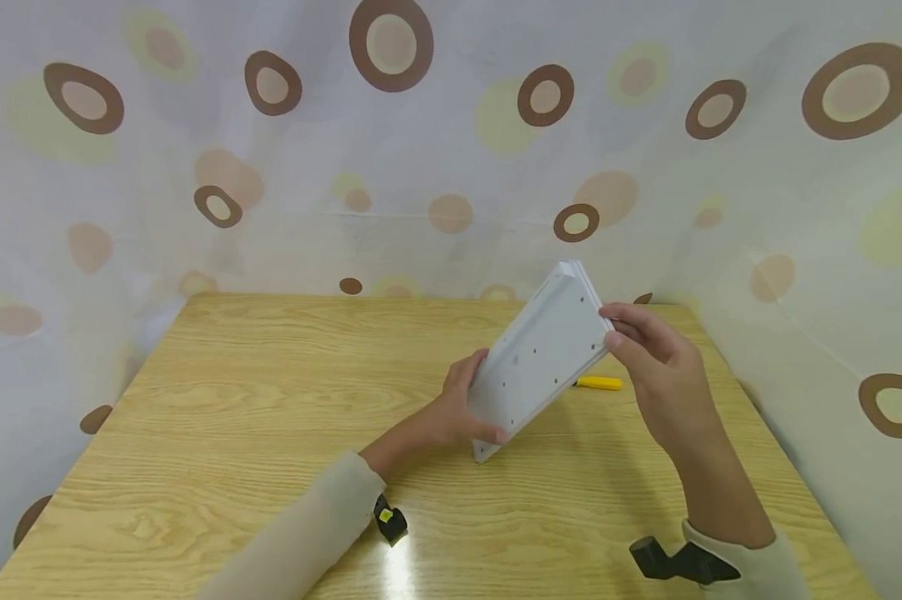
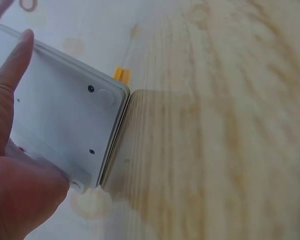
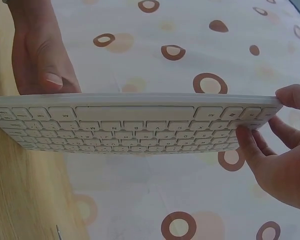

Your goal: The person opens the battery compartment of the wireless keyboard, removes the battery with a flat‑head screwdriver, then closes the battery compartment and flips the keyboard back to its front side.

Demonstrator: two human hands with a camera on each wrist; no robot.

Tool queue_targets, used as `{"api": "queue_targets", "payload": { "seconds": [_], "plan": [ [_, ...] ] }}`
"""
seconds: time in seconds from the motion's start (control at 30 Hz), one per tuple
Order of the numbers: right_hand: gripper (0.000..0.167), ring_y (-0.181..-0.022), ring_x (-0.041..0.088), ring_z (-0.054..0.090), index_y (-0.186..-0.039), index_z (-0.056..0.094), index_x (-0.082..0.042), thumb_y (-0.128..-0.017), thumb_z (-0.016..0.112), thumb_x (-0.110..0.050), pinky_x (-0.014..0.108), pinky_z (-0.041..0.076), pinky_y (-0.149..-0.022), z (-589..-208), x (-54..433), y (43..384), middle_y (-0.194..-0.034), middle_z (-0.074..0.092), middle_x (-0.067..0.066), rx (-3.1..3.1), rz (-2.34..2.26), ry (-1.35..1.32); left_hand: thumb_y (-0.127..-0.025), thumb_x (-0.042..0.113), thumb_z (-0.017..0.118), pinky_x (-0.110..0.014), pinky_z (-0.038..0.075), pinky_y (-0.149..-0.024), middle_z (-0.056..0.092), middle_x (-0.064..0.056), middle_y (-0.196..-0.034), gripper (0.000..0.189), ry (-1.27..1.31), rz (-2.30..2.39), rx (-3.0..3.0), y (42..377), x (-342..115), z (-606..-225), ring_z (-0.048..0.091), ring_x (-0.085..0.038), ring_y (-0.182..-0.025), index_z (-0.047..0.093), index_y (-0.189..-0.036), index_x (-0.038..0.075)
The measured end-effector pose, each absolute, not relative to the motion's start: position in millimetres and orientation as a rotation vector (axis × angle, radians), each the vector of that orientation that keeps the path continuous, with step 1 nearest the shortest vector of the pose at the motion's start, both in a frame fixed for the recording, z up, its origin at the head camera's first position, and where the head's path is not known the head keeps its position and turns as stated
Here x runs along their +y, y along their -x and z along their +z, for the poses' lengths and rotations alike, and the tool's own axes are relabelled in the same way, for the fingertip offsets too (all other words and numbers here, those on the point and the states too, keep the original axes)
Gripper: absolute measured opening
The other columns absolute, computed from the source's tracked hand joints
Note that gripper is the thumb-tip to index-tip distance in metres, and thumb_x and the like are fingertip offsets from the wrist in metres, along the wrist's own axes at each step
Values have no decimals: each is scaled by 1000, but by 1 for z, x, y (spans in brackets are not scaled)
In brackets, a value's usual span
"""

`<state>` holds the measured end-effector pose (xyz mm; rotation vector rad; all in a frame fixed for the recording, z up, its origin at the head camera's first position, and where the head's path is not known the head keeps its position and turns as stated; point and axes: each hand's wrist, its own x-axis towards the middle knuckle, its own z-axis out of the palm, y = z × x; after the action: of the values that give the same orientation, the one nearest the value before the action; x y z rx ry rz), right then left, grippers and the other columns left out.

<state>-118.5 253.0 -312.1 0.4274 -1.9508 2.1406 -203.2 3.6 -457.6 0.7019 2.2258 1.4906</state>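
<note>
A white keyboard (image 1: 537, 358) is tilted up off the table, its underside with several small screws facing the head camera. My left hand (image 1: 462, 408) grips its lower end, the thumb along the near long edge and the fingers at the opposite edge. At the raised end, my right hand (image 1: 664, 375) pinches the corner between thumb and fingers. The keys show in the right wrist view, where fingertips (image 3: 245, 132) touch the key side. In the left wrist view the lower end of the keyboard (image 2: 65, 110) is close to the tabletop, with two screws near it.
A yellow handle (image 1: 599, 382) lies on the wooden table (image 1: 271, 383) behind the keyboard, which hides its other end. Patterned cloth (image 1: 451, 150) with brown rings hangs behind the table and along its sides. Both wrists wear dark straps (image 1: 391, 518).
</note>
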Motion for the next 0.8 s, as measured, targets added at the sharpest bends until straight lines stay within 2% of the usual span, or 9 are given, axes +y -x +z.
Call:
{"api": "queue_targets", "payload": {
  "seconds": [0.2, 0.47, 0.67, 0.8],
  "plan": [
    [25, -104, 14, 63, -125, 61, 1, -100, 57, -3, 19, 47, -100, -312, 253, 117, -114, 66, 4, -1950, 2141, -423, -67, 35, 93, -57, 29, -114, 4, -7, -165, 133, -691, 1440, 2301, 198, 7, -455, 20, -30, -144, 1, -163, 24],
    [24, -103, 14, 63, -124, 60, 3, -101, 54, 0, 20, 47, -101, -315, 256, 116, -113, 67, 4, -1924, 2149, -439, -66, 42, 92, -58, 31, -112, 5, -10, -164, 133, -720, 1412, 2339, 197, 6, -454, 20, -31, -143, 3, -163, 22],
    [23, -103, 12, 62, -123, 61, 3, -102, 53, 1, 19, 48, -96, -323, 264, 114, -114, 64, 3, -1959, 2130, -426, -65, 37, 94, -57, 34, -110, 4, -11, -163, 133, -719, 1358, 2425, 199, -7, -449, 17, -32, -143, 6, -163, 23],
    [25, -102, 10, 63, -124, 63, 2, -100, 59, -2, 17, 49, -92, -332, 270, 113, -113, 67, 0, -2066, 2098, -333, -64, 36, 95, -56, 34, -110, 7, -11, -161, 133, -729, 1286, 2501, 202, -24, -444, 12, -32, -144, 8, -163, 21]
  ]
}}
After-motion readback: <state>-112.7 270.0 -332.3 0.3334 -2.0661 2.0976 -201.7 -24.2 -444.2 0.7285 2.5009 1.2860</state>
